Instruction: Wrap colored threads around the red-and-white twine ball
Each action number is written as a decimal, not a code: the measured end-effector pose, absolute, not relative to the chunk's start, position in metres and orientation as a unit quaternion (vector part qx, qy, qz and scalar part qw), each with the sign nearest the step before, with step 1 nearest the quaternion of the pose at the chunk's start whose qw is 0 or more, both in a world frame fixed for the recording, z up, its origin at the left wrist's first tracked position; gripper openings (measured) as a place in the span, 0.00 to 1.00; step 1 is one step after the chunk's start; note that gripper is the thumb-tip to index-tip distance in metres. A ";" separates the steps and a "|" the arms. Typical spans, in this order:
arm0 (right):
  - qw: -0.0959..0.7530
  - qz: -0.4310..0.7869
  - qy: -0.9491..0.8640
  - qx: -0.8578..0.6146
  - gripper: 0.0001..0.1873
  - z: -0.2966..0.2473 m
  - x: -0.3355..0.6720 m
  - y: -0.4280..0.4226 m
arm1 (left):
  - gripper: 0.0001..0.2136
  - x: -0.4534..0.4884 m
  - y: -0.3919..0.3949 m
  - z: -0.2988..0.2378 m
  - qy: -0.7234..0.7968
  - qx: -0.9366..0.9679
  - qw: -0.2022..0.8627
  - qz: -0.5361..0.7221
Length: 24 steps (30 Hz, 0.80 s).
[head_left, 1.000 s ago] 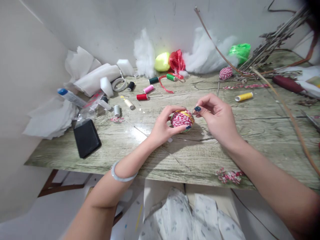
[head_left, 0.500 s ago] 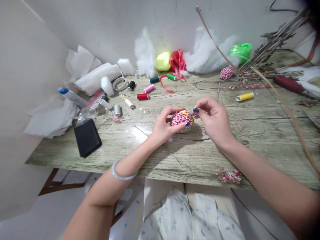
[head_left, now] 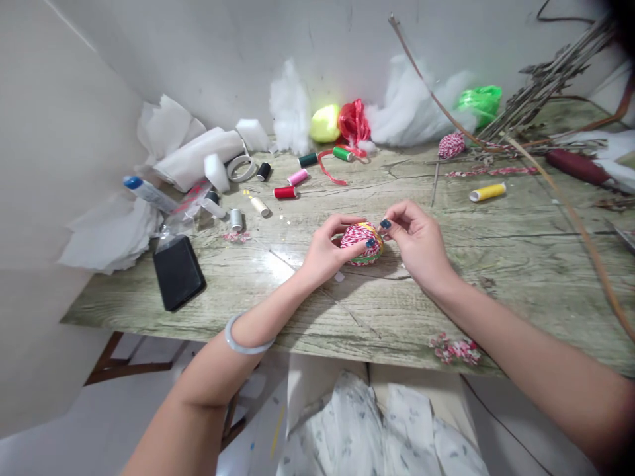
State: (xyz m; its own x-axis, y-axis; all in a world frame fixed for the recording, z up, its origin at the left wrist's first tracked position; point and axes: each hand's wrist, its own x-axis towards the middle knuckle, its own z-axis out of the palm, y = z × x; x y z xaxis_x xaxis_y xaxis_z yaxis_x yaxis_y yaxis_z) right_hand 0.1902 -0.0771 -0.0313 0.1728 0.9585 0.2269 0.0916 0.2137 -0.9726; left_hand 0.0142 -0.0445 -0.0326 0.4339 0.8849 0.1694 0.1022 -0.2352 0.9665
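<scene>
A ball of red-and-white string [head_left: 358, 239], with yellow and green strands showing on it, rests at the middle of the table. My left hand [head_left: 331, 248] is closed around its left side, the thumb across the front and the fingers behind. At the ball's right edge, my right hand [head_left: 414, 235] is pinched, thumb against forefinger. Whatever sits between those fingertips is too small to make out. Under my left wrist, a thin stick [head_left: 347, 311] lies on the tabletop.
Several thread spools, among them a red spool [head_left: 285, 192] and a yellow spool [head_left: 488, 192], lie beyond my hands. A black phone [head_left: 178, 272] is at left. White stuffing [head_left: 411, 106] stands by the wall. A long brown twig [head_left: 570, 205] arches over the right side.
My right hand has shifted slightly left, its fingertips now closer to the ball's right edge. My left hand keeps its hold. The whole view has shifted slightly.
</scene>
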 end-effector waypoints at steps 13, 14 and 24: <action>0.525 0.402 -0.519 -0.541 0.06 -0.019 0.208 -0.072 | 0.19 0.008 -0.038 -0.026 0.374 0.725 0.461 0.349; 0.531 0.396 -0.518 -0.541 0.06 -0.019 0.208 -0.073 | 0.19 0.008 -0.038 -0.026 0.376 0.727 0.457 0.349; 0.515 0.350 -0.561 -0.546 0.06 -0.017 0.206 -0.079 | 0.19 0.008 -0.039 -0.027 0.372 0.725 0.452 0.362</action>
State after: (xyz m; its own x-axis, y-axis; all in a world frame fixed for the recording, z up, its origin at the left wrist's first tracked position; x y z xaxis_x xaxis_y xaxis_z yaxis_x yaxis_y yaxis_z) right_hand 0.2061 -0.0792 -0.0168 0.1255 0.9728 0.1946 0.2518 0.1584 -0.9547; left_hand 0.0083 -0.0395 -0.0274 0.4617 0.8668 0.1884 0.2119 -0.3140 0.9255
